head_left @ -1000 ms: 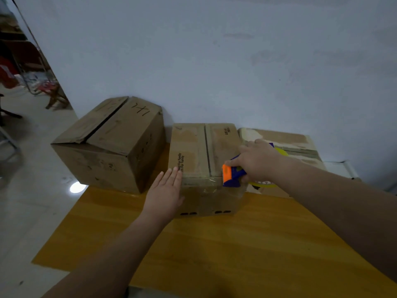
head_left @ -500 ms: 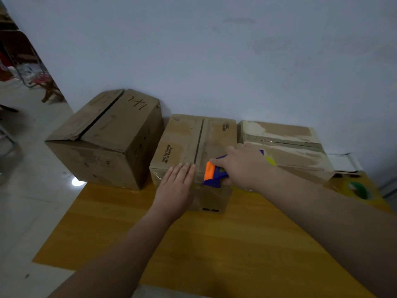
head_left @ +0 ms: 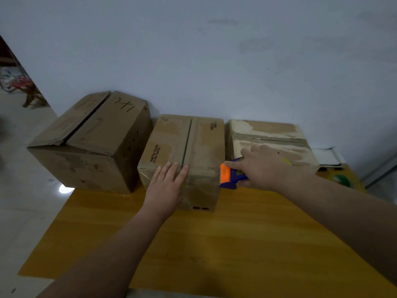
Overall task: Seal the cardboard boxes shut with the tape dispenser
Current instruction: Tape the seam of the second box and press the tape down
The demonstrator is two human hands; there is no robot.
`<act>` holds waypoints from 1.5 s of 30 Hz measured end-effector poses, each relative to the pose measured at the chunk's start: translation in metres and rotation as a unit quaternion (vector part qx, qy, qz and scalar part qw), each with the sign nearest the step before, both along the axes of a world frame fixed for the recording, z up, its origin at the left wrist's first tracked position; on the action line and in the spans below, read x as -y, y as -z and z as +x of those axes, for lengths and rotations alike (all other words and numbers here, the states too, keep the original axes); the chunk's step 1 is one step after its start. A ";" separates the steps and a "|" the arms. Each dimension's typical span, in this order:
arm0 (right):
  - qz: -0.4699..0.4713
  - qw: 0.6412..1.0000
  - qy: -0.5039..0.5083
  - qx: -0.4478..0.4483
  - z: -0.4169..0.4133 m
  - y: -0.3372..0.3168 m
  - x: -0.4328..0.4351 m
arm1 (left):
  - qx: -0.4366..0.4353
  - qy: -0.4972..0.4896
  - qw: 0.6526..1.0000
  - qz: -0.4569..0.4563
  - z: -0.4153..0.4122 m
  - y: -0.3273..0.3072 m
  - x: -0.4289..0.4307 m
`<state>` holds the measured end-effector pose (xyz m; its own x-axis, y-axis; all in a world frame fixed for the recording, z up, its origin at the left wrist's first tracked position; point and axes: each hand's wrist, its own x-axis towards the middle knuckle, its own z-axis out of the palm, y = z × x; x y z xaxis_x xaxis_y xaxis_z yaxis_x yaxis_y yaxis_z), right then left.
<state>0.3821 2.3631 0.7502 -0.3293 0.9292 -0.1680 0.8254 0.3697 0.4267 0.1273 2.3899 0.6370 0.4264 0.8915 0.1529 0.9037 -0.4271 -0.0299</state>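
Note:
Three cardboard boxes stand in a row against the wall. The middle box (head_left: 199,143) has its flaps closed, with clear tape along its near top edge. My left hand (head_left: 166,187) lies flat with straight fingers on that near edge, pressing it down. My right hand (head_left: 261,167) grips the blue and orange tape dispenser (head_left: 228,176) at the box's near right corner. The large left box (head_left: 92,134) has a raised flap and a dark open seam. The right box (head_left: 270,136) is flat with torn, taped flaps.
The boxes stand on a yellow wooden table (head_left: 214,244) whose left edge drops to a pale floor (head_left: 19,190). A green roll (head_left: 341,180) lies at the table's far right, near a white object (head_left: 327,157) by the wall.
My right hand has drawn the dispenser to the right, from the middle of the box's near edge to its right corner. My left hand has shifted right along that edge.

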 end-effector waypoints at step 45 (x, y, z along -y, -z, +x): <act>-0.196 0.960 0.149 0.137 0.034 0.083 0.008 | -0.006 0.049 0.999 0.018 0.085 0.002 0.014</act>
